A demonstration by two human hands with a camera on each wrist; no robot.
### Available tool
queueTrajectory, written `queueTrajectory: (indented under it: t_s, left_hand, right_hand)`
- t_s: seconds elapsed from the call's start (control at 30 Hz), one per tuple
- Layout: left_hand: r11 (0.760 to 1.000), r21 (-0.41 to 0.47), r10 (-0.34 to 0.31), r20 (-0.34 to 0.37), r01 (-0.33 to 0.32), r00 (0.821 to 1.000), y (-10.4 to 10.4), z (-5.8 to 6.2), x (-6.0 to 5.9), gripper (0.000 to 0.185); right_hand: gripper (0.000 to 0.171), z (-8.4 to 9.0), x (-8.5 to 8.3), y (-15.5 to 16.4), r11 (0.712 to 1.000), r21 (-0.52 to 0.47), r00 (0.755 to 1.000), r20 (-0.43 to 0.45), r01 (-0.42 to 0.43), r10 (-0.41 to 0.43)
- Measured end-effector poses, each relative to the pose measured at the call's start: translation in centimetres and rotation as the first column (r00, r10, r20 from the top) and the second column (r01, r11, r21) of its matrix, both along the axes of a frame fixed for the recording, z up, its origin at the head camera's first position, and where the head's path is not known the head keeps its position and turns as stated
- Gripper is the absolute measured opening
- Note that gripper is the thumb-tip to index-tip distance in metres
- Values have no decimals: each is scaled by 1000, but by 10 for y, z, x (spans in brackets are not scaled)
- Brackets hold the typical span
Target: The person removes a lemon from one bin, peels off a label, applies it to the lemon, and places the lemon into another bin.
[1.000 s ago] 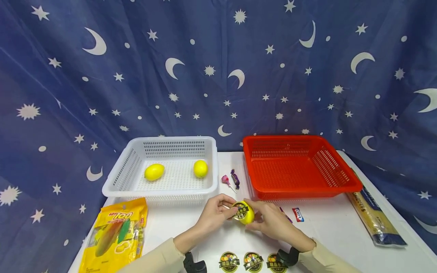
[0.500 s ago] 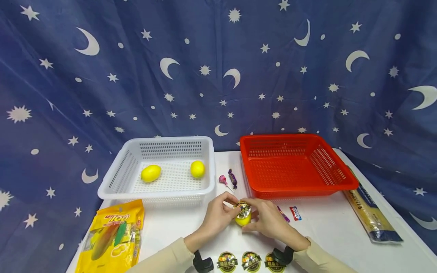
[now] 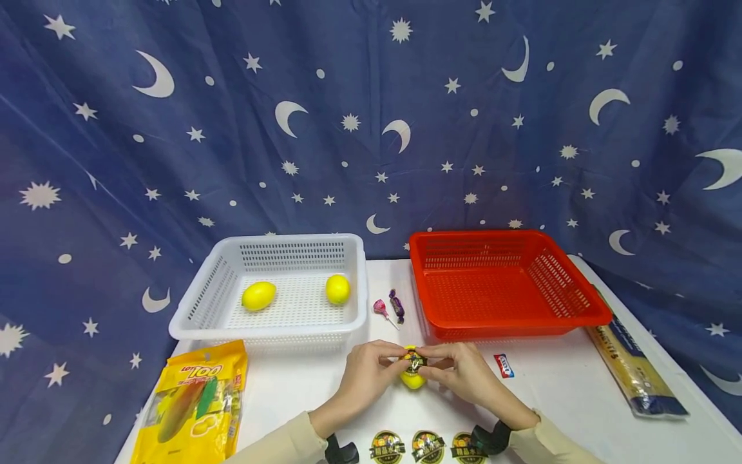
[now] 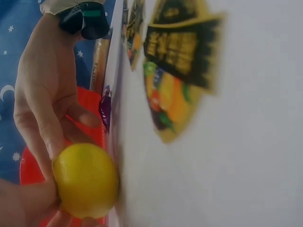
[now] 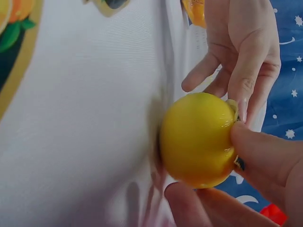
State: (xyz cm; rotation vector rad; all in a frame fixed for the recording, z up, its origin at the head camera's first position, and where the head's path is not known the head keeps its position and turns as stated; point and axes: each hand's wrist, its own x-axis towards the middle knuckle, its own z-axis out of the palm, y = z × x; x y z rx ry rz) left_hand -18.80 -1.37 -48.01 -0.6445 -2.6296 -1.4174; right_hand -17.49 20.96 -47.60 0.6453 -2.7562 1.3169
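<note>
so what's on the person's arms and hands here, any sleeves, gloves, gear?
Both hands are bare, with no gloves or rings visible. The left hand and right hand emerge from long cream sleeves. Each wrist carries a black strapped camera mount; the right-hand one shows a green patch in the left wrist view.

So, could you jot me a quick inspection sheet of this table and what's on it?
Surface: white table, three round stickers at the near edge.
Job's things: lemon with a sticker on top; two more lemons in the white basket; red basket.
Clutter: yellow snack bag, candies, long packet.
Hands: left hand and right hand both pinch the lemon.
Cables: nothing seen.
Surroundings: blue star-and-moon cloth.
</note>
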Motion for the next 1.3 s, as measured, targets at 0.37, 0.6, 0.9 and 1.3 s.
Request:
queueTrajectory:
  t_s: [0.37,0.6,0.9,1.3]
  left_hand:
    - [998,-30,-48,-24,47,999,-2,0,-2,21]
    - [991,-134,-19,-114,3,993,2,5,-1,17]
    - [999,29,-38,-145,42,989,17,41,-7,26]
    - [962,-251,35,-267,-104,963,58,48,-37,42]
  right_hand:
    - [49,2,-1,-4,1000,-24,993,115,7,-4]
    - [75,-1,-2,-15,979,203,999,-26,25,-20]
    - [67,78,5,31,980,193,999,-17,-42,46]
    - [72,122,-146,74,923,384,993,90,31,-71]
